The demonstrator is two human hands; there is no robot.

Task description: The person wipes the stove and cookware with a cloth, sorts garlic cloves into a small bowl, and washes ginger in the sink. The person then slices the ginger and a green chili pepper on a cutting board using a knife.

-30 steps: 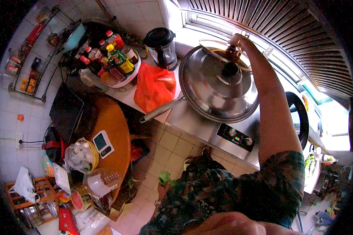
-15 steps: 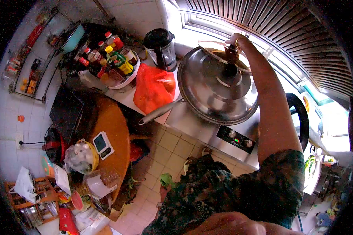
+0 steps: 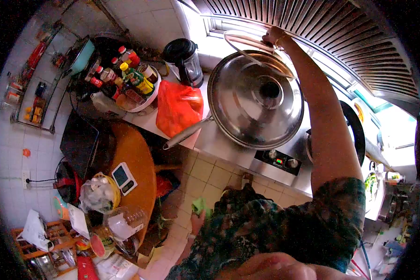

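My right hand reaches past the stove to the window side, fingers closed around the grip of a round, thin-rimmed glass lid. That lid stands tilted behind a large steel wok lid, which covers a pan with a long metal handle. The wok lid's dark knob lies below my right hand, apart from it. Low beside my body, my left hand grips a green cloth. Part of the glass lid is hidden behind the wok lid and my forearm.
Left of the pan are a red plastic bag, a blender and a tray of sauce bottles. A black wok is right of my arm. The round wooden table holds a scale. Stove knobs face me.
My right hand and the glass lid have moved up and back toward the window, uncovering the wok lid's knob. My left hand still has the green cloth low at my side.
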